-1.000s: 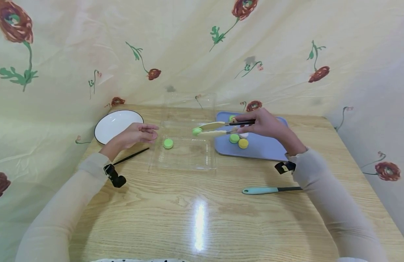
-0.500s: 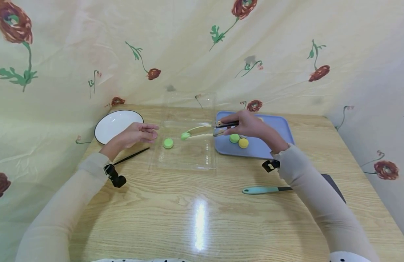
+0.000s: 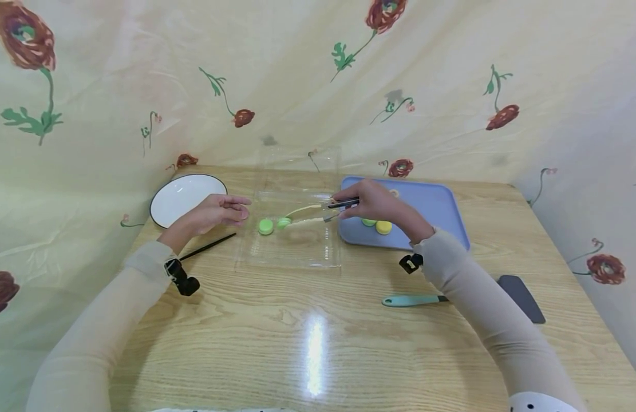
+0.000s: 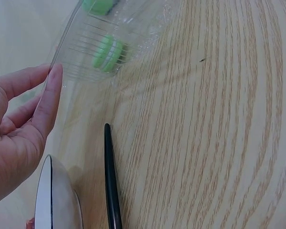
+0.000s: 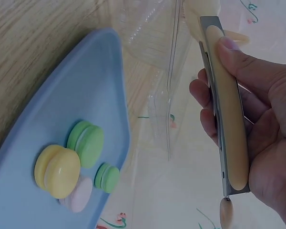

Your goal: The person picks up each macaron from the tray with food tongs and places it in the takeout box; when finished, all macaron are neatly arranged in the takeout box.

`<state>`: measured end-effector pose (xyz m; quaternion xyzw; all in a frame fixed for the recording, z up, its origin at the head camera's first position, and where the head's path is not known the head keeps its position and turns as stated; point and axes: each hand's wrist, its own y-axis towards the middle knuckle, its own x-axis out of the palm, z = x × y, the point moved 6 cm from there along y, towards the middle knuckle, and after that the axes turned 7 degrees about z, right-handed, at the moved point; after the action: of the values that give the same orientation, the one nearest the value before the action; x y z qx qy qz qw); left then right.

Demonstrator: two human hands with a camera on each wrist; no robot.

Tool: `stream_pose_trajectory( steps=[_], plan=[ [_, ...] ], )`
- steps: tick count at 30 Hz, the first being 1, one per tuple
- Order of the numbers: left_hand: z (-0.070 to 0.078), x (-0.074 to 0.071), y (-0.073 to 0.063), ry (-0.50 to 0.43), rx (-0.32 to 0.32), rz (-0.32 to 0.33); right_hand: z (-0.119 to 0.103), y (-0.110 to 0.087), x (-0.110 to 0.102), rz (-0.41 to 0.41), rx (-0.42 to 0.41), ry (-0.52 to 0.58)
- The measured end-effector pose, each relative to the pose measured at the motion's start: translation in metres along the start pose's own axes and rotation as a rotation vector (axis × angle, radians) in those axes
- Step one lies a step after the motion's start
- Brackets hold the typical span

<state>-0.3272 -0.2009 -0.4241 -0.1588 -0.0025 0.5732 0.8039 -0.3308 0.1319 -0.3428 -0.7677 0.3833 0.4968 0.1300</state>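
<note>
My right hand (image 3: 376, 203) holds a pair of tongs (image 5: 229, 109) with cream tips and a handle. Between the tips sits a green macaron (image 3: 284, 222), low inside a clear plastic box (image 3: 292, 264) whose lid stands raised at the back. Just left of it, another green macaron (image 3: 265, 226) lies in the box. With thumb and fingers, my left hand (image 4: 24, 109) pinches the box's left edge. On the blue tray (image 5: 62, 90) are a yellow macaron (image 5: 57, 171), a pale pink macaron (image 5: 79, 194) and two green macarons (image 5: 88, 143), partly hidden in the head view.
A white dark-rimmed plate (image 3: 186, 197) stands behind my left hand. Near my left wrist lies a thin black stick-like handle (image 3: 209, 244). A spatula with a turquoise handle (image 3: 410, 300) and a dark blade (image 3: 521, 297) passes under my right forearm.
My right hand has moved left and the tongs have carried the green macaron down beside the other one in the box. The left hand has stayed in place.
</note>
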Motion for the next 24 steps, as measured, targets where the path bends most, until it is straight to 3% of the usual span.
stream_pose_trajectory(
  steps=[24],
  plan=[
    [-0.004, -0.001, 0.003, -0.001, 0.017, -0.004, -0.005, 0.005, 0.014, -0.044, -0.022, -0.017]
  ],
)
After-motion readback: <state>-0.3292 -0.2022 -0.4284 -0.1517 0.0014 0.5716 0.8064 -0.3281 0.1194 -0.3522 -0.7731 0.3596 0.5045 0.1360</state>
